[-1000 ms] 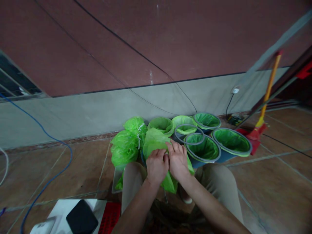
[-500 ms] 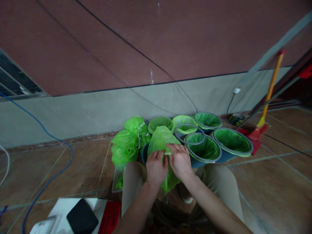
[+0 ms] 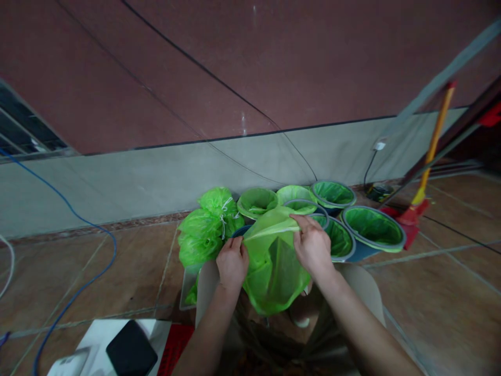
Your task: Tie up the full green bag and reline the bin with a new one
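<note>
Between my knees a translucent green garbage bag (image 3: 274, 266) is stretched wide, its mouth spread. My left hand (image 3: 233, 261) pinches its left edge, and my right hand (image 3: 313, 244) grips the rim at the right. Behind the bag, the blue edge of a bin (image 3: 240, 231) shows; the rest of it is hidden. A loose grey ring (image 3: 325, 215) rests over the lined bins just past my right hand. Several bins lined with green bags stand there, among them one bin (image 3: 373, 228) at the right and another bin (image 3: 334, 194) by the wall.
Bundled green bags (image 3: 201, 235) with white ties lie to the left, above a clear tray (image 3: 190, 287). A white box (image 3: 97, 339) carries a dark flat object (image 3: 132, 349). A blue cable (image 3: 86, 222) crosses the tiles. A red broom (image 3: 415, 214) leans at the right.
My hands have moved apart, spreading the green bag that was bunched between them. It now hangs wide and lower, covering part of the ring and a bin behind it.
</note>
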Demonstrator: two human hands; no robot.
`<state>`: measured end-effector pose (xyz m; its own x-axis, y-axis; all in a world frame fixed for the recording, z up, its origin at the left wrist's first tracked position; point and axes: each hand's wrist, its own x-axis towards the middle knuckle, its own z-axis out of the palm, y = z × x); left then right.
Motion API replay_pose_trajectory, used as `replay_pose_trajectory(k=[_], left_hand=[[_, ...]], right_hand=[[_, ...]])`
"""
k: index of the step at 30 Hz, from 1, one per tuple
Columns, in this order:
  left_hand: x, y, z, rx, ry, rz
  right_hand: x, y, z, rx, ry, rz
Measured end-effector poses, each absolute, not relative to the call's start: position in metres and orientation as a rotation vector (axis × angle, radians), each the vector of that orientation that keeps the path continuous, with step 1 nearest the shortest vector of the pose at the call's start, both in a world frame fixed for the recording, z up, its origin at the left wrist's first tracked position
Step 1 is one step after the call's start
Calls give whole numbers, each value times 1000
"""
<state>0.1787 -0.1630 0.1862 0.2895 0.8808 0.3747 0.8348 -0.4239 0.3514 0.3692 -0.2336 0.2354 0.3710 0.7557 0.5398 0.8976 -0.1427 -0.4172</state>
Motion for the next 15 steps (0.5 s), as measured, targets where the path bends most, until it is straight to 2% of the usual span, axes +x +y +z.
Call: replay_pose_trajectory(k=[15], left_hand=[[124, -111, 189, 1919, 1826, 1058]], right_hand=[[442, -252, 210, -2150, -1308, -262]])
